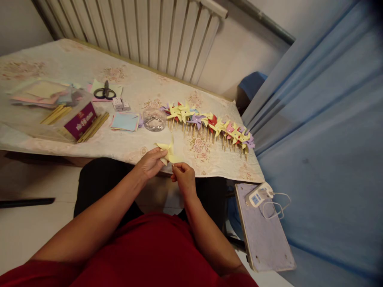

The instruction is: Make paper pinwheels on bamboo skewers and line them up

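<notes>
A yellow paper pinwheel is pinched in my left hand, over the table's front edge. Just right of it, my right hand is closed on a small thing under the pinwheel that I cannot make out. Behind my hands stands a round clear dish of shiny little pieces. To its left lies a stack of coloured paper squares. Many finished pinwheels on sticks lie in a row at the right.
Black scissors, small white boxes, bundled sticks, a purple card and bagged paper are on the left. A stool holding a white device stands right, by a blue curtain.
</notes>
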`<state>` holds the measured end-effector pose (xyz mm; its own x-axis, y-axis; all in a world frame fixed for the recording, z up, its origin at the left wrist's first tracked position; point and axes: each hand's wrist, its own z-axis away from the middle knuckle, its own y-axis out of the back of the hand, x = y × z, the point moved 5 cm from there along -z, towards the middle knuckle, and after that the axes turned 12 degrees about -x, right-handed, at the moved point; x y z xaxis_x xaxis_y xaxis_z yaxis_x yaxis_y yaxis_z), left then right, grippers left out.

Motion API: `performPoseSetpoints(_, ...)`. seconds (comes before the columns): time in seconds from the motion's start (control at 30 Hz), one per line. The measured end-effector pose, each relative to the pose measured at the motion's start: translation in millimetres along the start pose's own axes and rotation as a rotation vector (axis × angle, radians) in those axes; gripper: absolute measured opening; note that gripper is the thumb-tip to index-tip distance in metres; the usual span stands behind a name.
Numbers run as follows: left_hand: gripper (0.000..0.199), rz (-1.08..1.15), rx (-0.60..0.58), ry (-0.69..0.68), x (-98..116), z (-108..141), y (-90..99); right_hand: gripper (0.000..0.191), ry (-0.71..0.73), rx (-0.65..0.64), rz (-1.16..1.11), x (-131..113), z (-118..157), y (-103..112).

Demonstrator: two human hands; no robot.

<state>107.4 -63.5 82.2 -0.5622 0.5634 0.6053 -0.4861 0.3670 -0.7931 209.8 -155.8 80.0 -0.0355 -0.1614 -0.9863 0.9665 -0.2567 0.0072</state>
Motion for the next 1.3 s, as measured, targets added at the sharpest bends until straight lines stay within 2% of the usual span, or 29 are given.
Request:
performPoseSetpoints(0.2, 0.025, -0.02, -0.069, -0.049, 4.3, 1.2, -1.4, 0.017, 0.096, 0.013, 0.075, -14.2, 9.8, -2.6)
performPoseSetpoints(0.47, 0.024, -0.021, -0.182, -0.038, 9.2, 5.2, -5.2, 0.014, 0.059, -0.021, 0.093, -34.1, 19.6, -11.3)
performPoseSetpoints(0.63, 0.029, -0.046, -0.172, -0.025, 7.5, 8.1, -0.7, 0.013, 0.092, -0.007, 0.094, -39.4, 21.2, -12.1)
performPoseSetpoints(1.17, 0.033, -0.003, -0.094, -0.038, 5.2, 8.6, 3.1, 0.013, 0.062, -0.019, 0.037, -31.0, 20.9, -16.6)
performPoseSetpoints(1.3, 0.032, 0.029, -0.139, -0.014, 4.9, 10.3, -0.2, 0.013, 0.081, -0.022, 0.042, -30.4, 20.7, -17.6)
